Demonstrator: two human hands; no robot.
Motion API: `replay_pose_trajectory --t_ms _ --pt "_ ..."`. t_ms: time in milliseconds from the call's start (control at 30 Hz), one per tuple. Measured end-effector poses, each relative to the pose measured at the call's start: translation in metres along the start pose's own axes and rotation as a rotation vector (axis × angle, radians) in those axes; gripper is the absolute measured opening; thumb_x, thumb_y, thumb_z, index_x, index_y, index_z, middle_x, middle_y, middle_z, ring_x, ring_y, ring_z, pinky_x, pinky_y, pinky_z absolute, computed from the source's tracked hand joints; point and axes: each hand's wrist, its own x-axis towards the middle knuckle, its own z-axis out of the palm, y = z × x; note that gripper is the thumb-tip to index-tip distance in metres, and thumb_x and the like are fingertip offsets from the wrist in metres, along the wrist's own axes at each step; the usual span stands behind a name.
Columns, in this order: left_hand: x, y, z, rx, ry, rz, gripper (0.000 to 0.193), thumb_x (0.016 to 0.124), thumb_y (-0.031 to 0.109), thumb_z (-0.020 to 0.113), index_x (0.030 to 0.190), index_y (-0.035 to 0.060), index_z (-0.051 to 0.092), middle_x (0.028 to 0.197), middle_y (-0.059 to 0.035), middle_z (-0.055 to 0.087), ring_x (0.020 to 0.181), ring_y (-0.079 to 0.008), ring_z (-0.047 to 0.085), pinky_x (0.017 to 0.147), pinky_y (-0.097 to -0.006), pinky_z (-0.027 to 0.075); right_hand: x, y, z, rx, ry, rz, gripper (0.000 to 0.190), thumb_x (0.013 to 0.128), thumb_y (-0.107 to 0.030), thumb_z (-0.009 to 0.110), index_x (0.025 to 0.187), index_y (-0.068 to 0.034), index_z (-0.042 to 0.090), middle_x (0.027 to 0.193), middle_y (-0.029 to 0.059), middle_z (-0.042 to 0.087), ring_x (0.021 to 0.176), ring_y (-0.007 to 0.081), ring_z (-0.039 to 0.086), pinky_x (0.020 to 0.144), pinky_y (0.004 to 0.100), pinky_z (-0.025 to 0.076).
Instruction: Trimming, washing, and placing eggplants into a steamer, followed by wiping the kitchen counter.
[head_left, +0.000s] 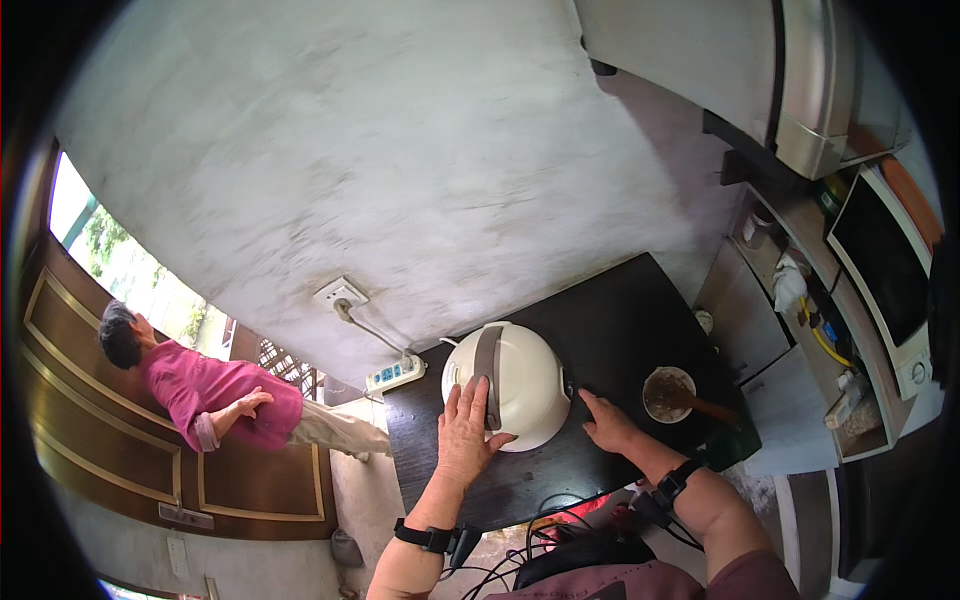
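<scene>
A cream rice cooker (529, 382) with a brown-grey carrying handle stands on a black table (600, 330), its lid down. My left hand (466, 435) lies with spread fingers on the cooker's near left side, fingertips at the handle. Just right of the cooker is my right hand (609, 424), its index finger extended towards a small dark part on the cooker's side; whether it touches cannot be told. To the right of that hand, a white bowl (657, 409) with brownish residue holds a wooden spoon or paddle (697, 403).
A power strip (397, 373) at the table's left corner is wired to a wall socket (342, 294). Another person (225, 394) in a magenta shirt stands left by the brown door. At right are a shelf cabinet, a microwave (881, 255) and a fridge. Black cables hang before my body.
</scene>
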Motion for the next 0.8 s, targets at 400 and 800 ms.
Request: replay_pose_trajectory --t_ms 400,800 --pt "-0.029 -0.074 0.004 -0.401 0.241 -0.128 0.082 0.071 0.019 0.076 0.138 0.0011 0.031 0.136 -0.0207 0.04 0.126 -0.0362 0.039 0.104 -0.042 0.033 0.005 -0.043 -0.015 -0.376 -0.098 0.047 0.069 0.081 -0.006 0.058 0.142 -0.013 0.025 0.111 0.0226 0.053 0.095 0.0401 0.06 0.082 0.0477 0.05" --pt "-0.041 -0.264 0.057 -0.087 0.09 -0.586 0.065 0.077 0.014 0.064 0.136 0.0054 0.036 0.142 -0.0192 0.034 0.129 -0.0394 0.033 0.103 -0.049 0.034 -0.005 -0.021 -0.007 -0.267 -0.039 0.069 0.072 0.08 -0.004 0.058 0.143 -0.007 0.023 0.097 0.02 0.062 0.084 0.0334 0.064 0.075 0.0421 0.052"
